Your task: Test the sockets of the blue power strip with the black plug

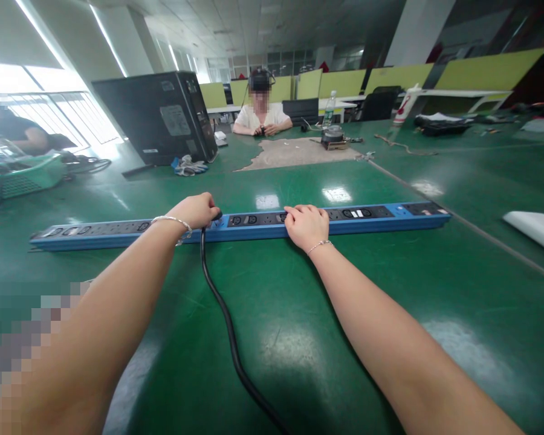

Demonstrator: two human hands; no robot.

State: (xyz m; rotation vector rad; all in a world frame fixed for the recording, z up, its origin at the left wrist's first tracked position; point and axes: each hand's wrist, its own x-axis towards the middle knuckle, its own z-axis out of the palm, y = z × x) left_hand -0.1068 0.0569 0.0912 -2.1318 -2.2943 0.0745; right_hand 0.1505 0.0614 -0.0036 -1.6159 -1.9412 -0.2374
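Note:
A long blue power strip [263, 231] with black sockets along its top lies across the table in front of me. My left hand [194, 211] is closed on a black plug [217, 215] at the strip, left of its middle. From under that hand a thick black cable [229, 323] runs down toward me and out of the bottom edge. Whether the plug sits in a socket is hidden by my fingers. Farther right, my right hand [307, 225] grips the strip from above, fingers bent over its top and covering some sockets.
The green table [390, 272] has a bare worn patch [294, 152] at the back. A black computer case [158, 118] and gloves [189, 165] stand back left, beside a green basket [27, 176]. A person [262, 112] sits opposite; another is far left. A white object [535, 231] lies right.

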